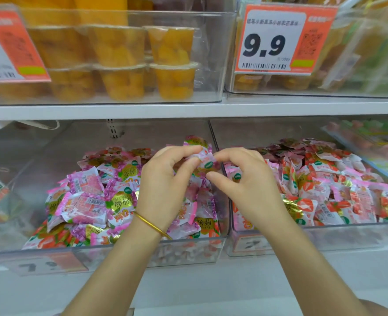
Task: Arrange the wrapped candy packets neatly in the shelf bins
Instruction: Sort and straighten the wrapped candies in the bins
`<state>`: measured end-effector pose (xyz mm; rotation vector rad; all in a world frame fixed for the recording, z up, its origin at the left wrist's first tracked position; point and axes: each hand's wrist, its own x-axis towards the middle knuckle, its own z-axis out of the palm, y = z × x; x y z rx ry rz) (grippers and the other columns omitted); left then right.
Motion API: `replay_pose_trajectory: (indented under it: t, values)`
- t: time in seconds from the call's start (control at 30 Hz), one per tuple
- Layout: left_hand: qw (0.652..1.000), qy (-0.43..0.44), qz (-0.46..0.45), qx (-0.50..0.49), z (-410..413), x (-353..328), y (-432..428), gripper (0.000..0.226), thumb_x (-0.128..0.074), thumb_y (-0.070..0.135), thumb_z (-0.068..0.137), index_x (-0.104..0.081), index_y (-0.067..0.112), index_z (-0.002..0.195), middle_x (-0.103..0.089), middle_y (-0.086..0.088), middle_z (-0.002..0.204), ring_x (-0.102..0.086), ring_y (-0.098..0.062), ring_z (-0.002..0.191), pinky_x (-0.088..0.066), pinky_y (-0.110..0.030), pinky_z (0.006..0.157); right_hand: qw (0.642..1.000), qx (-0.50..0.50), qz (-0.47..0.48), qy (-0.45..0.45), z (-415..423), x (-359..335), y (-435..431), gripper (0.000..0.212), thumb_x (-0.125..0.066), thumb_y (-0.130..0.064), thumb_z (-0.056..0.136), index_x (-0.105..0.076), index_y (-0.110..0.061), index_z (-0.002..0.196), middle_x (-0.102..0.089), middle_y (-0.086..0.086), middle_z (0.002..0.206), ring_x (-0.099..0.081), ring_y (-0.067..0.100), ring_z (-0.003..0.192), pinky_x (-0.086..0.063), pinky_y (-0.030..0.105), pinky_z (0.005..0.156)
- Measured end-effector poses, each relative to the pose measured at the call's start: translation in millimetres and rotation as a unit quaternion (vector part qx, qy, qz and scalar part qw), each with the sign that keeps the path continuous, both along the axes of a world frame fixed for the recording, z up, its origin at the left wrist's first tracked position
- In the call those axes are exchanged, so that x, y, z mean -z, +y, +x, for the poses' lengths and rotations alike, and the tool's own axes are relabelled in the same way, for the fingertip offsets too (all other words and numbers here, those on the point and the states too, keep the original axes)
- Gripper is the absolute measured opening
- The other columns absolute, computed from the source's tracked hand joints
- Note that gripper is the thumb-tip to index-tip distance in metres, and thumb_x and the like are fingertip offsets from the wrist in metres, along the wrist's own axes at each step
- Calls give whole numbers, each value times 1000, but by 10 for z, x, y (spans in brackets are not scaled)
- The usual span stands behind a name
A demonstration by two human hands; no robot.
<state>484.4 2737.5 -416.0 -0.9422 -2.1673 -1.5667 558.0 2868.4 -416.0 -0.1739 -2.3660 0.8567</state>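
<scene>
hands: left hand (165, 185) and right hand (245, 185) pinch one candy packet (205, 159) between them | place: above the wall between left bin (120, 252) and right bin (325, 233) | left bin: pink packets (86, 201) | right bin: red-and-white packets (325, 190) | left wrist: gold bangle (151, 224) | far shelf above: yellow fruit cups (124, 65), price tag (273, 39) reading 9.9

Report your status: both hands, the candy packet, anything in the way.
left hand and right hand pinch one candy packet, held over left bin. That and right bin heaped with packets. Clear divider close behind packet; nothing else in the way.
</scene>
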Motion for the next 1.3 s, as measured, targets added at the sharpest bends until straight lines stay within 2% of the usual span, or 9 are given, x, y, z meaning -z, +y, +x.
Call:
replay_pose_trajectory:
  t: [0.1,0.27,0.4,0.53,0.7,0.87,0.97,1.13,1.3]
  values:
    - [994,-87,60,30,67,-52,10,19,-62,14,87,-69,28,98,-68,14,98,-63,3,91,-49,-16,82,998,-3,-42,52,-6,-17,-15,5,-70,-16,80,-67,-19,83,-64,-12,89,-53,9,96,-38,14,84]
    - [935,-258,243,26,16,-48,21,13,-58,14,88,-69,18,81,-70,-3,88,-66,-18,88,-55,-30,80,932,-64,-343,100,26,-128,39,15,-58,-6,89,-60,-20,83,-67,-12,68,-63,2,67,-49,17,67]
    - [924,-288,247,53,18,-22,55,10,-61,0,85,-61,8,78,-61,2,71,-62,-9,65,-58,-30,70,900,-54,-422,97,51,-134,114,12,-46,-11,97,-53,-17,90,-62,-8,66,-68,16,62,-54,29,56]
    - [923,-297,234,70,51,-29,99,15,-58,-6,85,-53,8,86,-49,-6,79,-60,-6,59,-59,-31,69,886,-46,-461,14,93,-128,141,4,-49,-15,96,-53,-15,98,-60,5,84,-67,17,54,-46,22,40]
    - [913,-320,242,77,51,-38,118,25,-54,-5,88,-48,16,100,-53,-12,92,-62,-12,77,-59,-36,71,896,-36,-442,14,83,-123,199,32,-60,9,81,-58,-18,98,-63,0,65,-55,10,50,-39,20,41]
    - [920,-306,237,63,42,-45,114,21,-53,3,90,-48,17,105,-59,-5,89,-64,-6,72,-57,-27,55,890,-77,-450,1,116,-142,289,21,-69,1,74,-64,-15,86,-69,-4,69,-56,8,57,-41,21,54]
    - [922,-302,235,62,56,-68,125,18,-57,7,89,-49,17,101,-60,1,82,-60,2,63,-53,-21,48,847,-138,-514,-4,145,-165,293,19,-67,-10,66,-66,-12,85,-71,0,71,-65,10,62,-51,22,57]
    - [935,-285,208,45,63,-42,147,16,-61,13,87,-55,16,102,-65,6,77,-60,3,64,-52,-29,65,820,-157,-551,13,124,-150,282,22,-62,-12,69,-68,-6,89,-71,4,75,-66,11,67,-56,23,64]
    - [931,-293,209,61,121,-9,219,9,-61,15,87,-61,13,96,-67,5,71,-59,-4,62,-44,-17,52,848,-108,-518,18,38,-79,163,13,-57,-4,86,-64,-9,96,-71,4,82,-67,13,73,-53,26,68]
